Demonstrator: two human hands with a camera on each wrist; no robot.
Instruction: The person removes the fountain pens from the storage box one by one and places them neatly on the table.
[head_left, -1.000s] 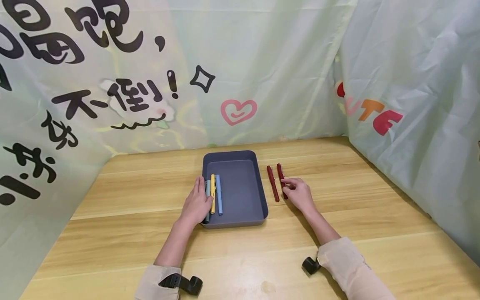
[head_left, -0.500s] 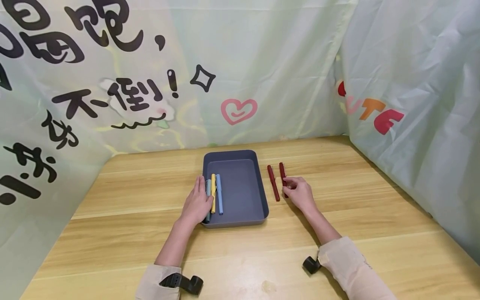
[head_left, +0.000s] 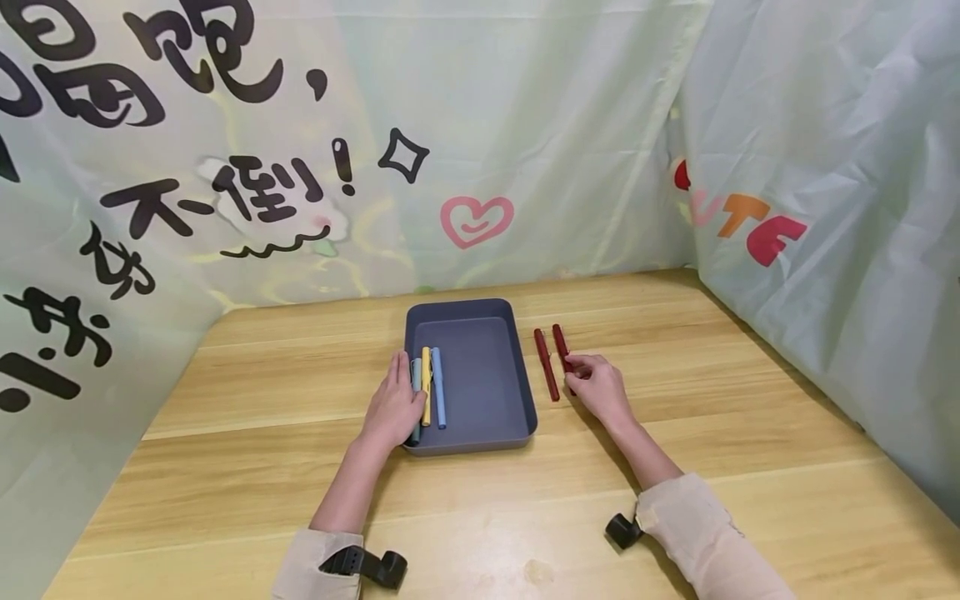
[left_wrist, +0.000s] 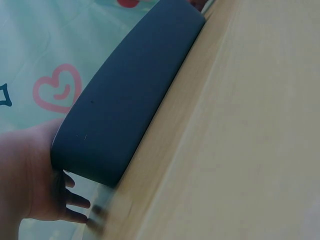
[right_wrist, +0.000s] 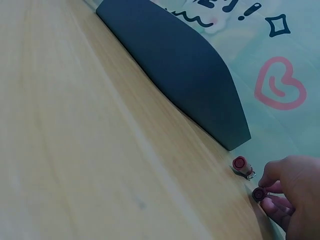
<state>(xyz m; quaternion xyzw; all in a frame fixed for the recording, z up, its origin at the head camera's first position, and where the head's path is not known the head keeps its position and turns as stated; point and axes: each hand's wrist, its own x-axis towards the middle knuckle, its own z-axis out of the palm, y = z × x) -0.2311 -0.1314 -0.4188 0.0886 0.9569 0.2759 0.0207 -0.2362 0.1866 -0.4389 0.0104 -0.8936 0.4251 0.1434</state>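
Observation:
A dark blue-grey tray (head_left: 480, 375) lies on the table. My left hand (head_left: 392, 408) holds its left wall, thumb over the rim and fingers along the outside. Inside, beside that hand, lie a teal pen (head_left: 417, 377), a yellow pen (head_left: 426, 375) and a light blue pen (head_left: 438, 387), roughly side by side. To the right of the tray, my right hand (head_left: 597, 387) pinches a dark red pen (head_left: 560, 337) between thumb and fingers, partly hiding its near end. Just left of it lies a second dark red pen (head_left: 547, 367), untouched; its end also shows in the right wrist view.
The wooden table (head_left: 300, 358) runs back to a printed cloth backdrop (head_left: 562, 125), with another cloth wall (head_left: 832, 167) on the right. Black wrist cameras are strapped over both sleeves.
The far end of the pinched red pen swung slightly right, then back left toward the other red pen. The left hand and the tray have stayed in place.

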